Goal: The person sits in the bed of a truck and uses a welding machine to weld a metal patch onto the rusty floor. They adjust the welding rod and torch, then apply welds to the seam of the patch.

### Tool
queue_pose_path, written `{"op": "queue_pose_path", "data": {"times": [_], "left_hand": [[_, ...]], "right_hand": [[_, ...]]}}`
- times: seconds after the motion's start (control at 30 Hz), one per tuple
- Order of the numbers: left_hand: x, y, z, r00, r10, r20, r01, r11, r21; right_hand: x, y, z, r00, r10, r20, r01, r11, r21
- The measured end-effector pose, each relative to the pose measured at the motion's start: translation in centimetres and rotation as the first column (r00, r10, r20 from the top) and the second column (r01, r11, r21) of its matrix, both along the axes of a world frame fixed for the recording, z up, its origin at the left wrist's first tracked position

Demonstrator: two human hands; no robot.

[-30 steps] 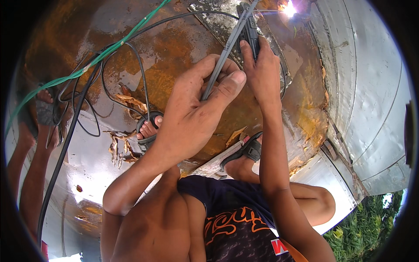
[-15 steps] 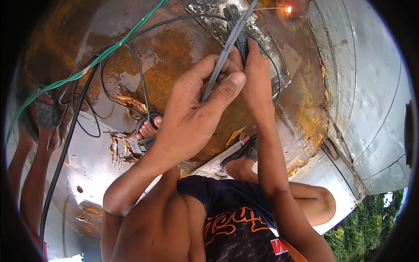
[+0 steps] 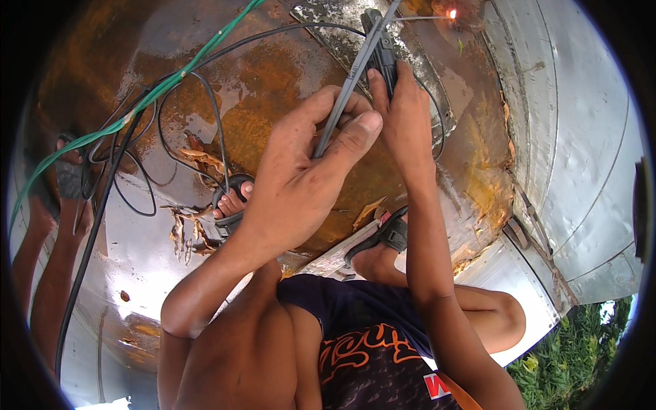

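Observation:
My left hand is closed round a few thin grey welding rods, pinched between thumb and fingers and slanting up to the right. Just beyond it on the right, my right hand grips a black electrode holder. From the holder's jaw end a thin welding rod reaches right. Its tip glows in a bright welding spark at the rusty metal surface. The grey rods cross in front of the holder and partly hide it.
Black cable loops over the wet, rusty metal floor, with twisted green wire across it. A curved metal wall rises at right. Another person's legs stand at far left. Dry leaves lie by my sandalled foot.
My right hand and the electrode holder have shifted slightly right. The spark stays at nearly the same place. The green wire and black cable at left have moved a little; my left hand is nearly still.

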State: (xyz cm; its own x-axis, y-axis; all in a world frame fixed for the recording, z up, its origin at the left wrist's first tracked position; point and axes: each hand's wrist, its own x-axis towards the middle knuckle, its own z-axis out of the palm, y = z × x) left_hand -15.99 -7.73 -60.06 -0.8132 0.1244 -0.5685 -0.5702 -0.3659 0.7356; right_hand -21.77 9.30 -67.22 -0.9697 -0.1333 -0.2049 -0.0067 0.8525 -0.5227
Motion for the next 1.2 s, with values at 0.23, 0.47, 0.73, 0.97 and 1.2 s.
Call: {"op": "queue_pose_path", "data": {"times": [0.23,0.47,0.73,0.97,1.2], "left_hand": [[-0.13,-0.02,0.16,1.000,-0.002,0.010,0.002,1.000,0.000],[-0.12,-0.04,0.00,1.000,-0.003,0.008,0.003,1.000,0.006],[-0.10,-0.06,-0.04,1.000,-0.008,0.012,0.008,1.000,-0.004],[-0.05,0.10,-0.08,1.000,0.003,-0.005,-0.003,1.000,-0.004],[-0.11,0.14,-0.11,1.000,-0.001,-0.015,0.001,1.000,-0.023]], "right_hand": [[0.01,0.03,-0.07,0.999,-0.001,-0.044,0.001,1.000,0.003],[-0.14,0.08,-0.02,1.000,-0.011,-0.029,0.011,1.000,0.000],[-0.26,0.12,0.14,0.999,-0.004,-0.034,0.004,1.000,0.008],[-0.20,0.25,-0.06,0.998,-0.003,-0.066,0.003,1.000,0.001],[-0.36,0.26,-0.16,0.999,-0.024,-0.029,0.024,1.000,0.000]]}}
